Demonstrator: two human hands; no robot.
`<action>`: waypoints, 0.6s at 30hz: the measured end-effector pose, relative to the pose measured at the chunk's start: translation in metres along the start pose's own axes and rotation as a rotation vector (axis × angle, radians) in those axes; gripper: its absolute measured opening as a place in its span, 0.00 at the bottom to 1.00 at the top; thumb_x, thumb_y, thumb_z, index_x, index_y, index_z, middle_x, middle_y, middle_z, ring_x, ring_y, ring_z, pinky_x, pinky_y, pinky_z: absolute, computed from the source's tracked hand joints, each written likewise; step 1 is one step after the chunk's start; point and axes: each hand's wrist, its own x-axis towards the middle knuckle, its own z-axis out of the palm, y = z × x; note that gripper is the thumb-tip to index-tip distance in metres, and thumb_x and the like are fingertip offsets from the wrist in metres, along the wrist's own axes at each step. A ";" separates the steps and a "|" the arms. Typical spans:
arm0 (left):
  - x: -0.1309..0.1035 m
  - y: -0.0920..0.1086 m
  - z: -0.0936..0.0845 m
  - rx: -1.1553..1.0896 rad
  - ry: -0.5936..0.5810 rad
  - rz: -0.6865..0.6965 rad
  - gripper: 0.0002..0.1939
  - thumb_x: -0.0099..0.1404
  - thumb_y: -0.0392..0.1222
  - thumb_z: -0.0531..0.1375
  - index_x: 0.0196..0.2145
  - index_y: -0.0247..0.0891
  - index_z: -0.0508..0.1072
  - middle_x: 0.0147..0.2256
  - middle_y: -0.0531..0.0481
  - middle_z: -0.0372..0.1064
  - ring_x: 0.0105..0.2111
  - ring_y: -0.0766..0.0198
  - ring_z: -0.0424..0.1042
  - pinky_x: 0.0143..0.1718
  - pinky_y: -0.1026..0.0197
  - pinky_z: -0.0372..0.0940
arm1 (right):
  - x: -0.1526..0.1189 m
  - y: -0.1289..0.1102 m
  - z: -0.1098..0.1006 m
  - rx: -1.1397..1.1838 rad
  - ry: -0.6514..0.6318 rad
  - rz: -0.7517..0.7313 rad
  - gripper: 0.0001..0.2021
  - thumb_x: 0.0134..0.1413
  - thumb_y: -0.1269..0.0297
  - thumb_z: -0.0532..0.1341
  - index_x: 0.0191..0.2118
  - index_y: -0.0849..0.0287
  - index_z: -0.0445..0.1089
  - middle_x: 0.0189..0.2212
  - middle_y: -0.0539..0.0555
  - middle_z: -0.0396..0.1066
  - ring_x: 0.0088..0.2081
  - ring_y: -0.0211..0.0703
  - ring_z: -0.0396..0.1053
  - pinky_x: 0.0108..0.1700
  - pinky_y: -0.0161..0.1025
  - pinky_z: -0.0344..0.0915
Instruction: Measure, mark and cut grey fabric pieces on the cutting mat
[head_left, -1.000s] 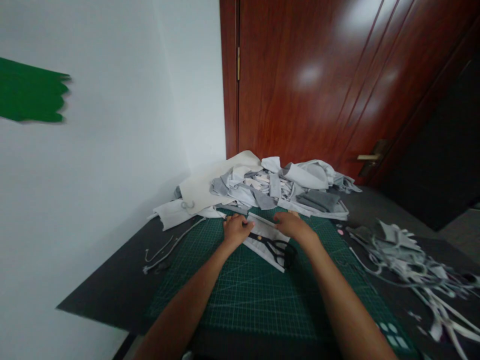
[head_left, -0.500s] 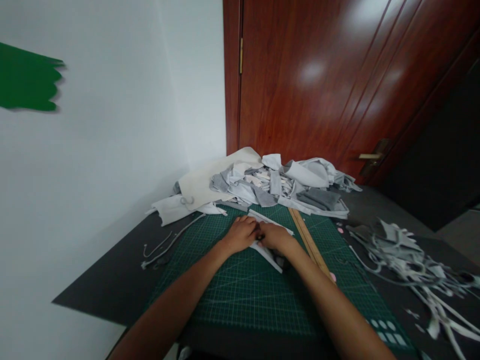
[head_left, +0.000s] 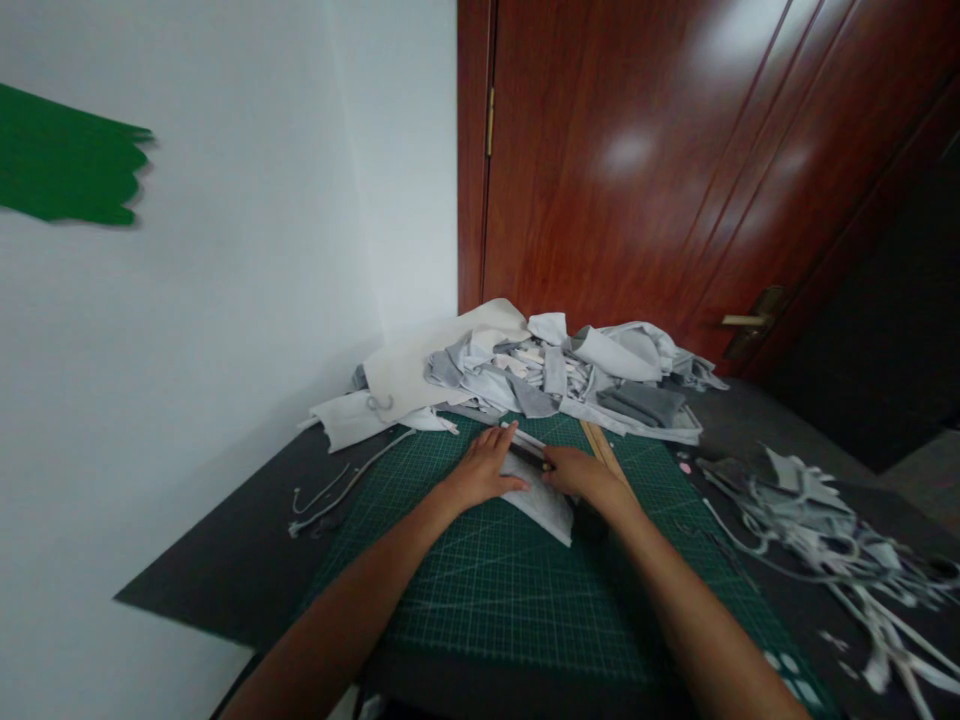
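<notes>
My left hand (head_left: pixel 482 470) lies on a grey-white piece of fabric (head_left: pixel 541 497) with its thumb spread away from the other fingers. It presses the left side of the piece against the green cutting mat (head_left: pixel 480 600). My right hand (head_left: pixel 576 472) is closed around the middle of dark scissors (head_left: pixel 529 457). Their narrow end points left across the fabric toward my left hand, and a dark part shows below my right wrist. The far edge of the fabric has a raised, folded-looking strip.
A wooden ruler (head_left: pixel 604 447) lies right of the fabric, partly under my right forearm. Cloth pieces (head_left: pixel 555 370) are heaped at the back against the door (head_left: pixel 600 200). Tangled strips (head_left: pixel 817 520) lie on the right, thin cords (head_left: pixel 352 485) on the left.
My hands have moved apart. My left hand has spread its thumb, and my right hand has shifted right with the scissors, uncovering more of the fabric. The view has shifted slightly.
</notes>
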 end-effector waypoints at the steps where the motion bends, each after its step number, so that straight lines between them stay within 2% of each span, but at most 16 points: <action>1: 0.000 0.000 0.000 -0.003 0.025 -0.003 0.56 0.57 0.58 0.71 0.73 0.40 0.47 0.70 0.31 0.52 0.70 0.39 0.50 0.67 0.39 0.50 | 0.000 0.006 -0.003 -0.010 0.021 0.026 0.16 0.64 0.65 0.57 0.54 0.59 0.74 0.52 0.62 0.77 0.53 0.53 0.75 0.47 0.40 0.66; 4: -0.001 0.000 -0.001 -0.013 0.047 0.047 0.53 0.58 0.55 0.71 0.72 0.42 0.51 0.70 0.34 0.52 0.71 0.41 0.49 0.68 0.40 0.48 | 0.002 0.026 -0.012 -0.049 0.083 0.130 0.17 0.66 0.66 0.54 0.57 0.59 0.71 0.54 0.65 0.75 0.56 0.56 0.72 0.49 0.44 0.66; 8: -0.004 0.005 -0.006 -0.010 -0.061 0.165 0.26 0.65 0.50 0.67 0.59 0.45 0.72 0.59 0.43 0.69 0.62 0.46 0.63 0.63 0.46 0.57 | 0.003 0.051 -0.013 -0.108 0.115 0.273 0.19 0.67 0.67 0.54 0.59 0.61 0.69 0.56 0.70 0.72 0.58 0.61 0.71 0.51 0.49 0.66; 10: -0.005 0.009 -0.008 0.022 -0.086 0.159 0.20 0.66 0.49 0.66 0.54 0.44 0.76 0.56 0.44 0.72 0.58 0.47 0.67 0.59 0.47 0.60 | 0.004 0.060 -0.011 -0.121 0.107 0.313 0.18 0.67 0.68 0.53 0.58 0.62 0.70 0.56 0.72 0.72 0.58 0.62 0.71 0.51 0.50 0.66; 14: -0.006 0.018 -0.012 0.113 -0.078 0.119 0.18 0.66 0.50 0.66 0.52 0.43 0.77 0.54 0.44 0.72 0.56 0.48 0.68 0.56 0.49 0.61 | 0.007 0.071 -0.006 -0.108 0.077 0.331 0.17 0.67 0.69 0.53 0.55 0.62 0.73 0.55 0.69 0.73 0.57 0.59 0.72 0.51 0.47 0.67; 18: -0.007 0.025 -0.016 0.216 -0.073 0.054 0.20 0.63 0.56 0.68 0.46 0.42 0.79 0.49 0.41 0.73 0.53 0.44 0.68 0.53 0.48 0.61 | 0.008 0.077 -0.008 -0.075 0.073 0.330 0.16 0.64 0.69 0.56 0.54 0.62 0.74 0.55 0.68 0.74 0.57 0.58 0.73 0.50 0.45 0.67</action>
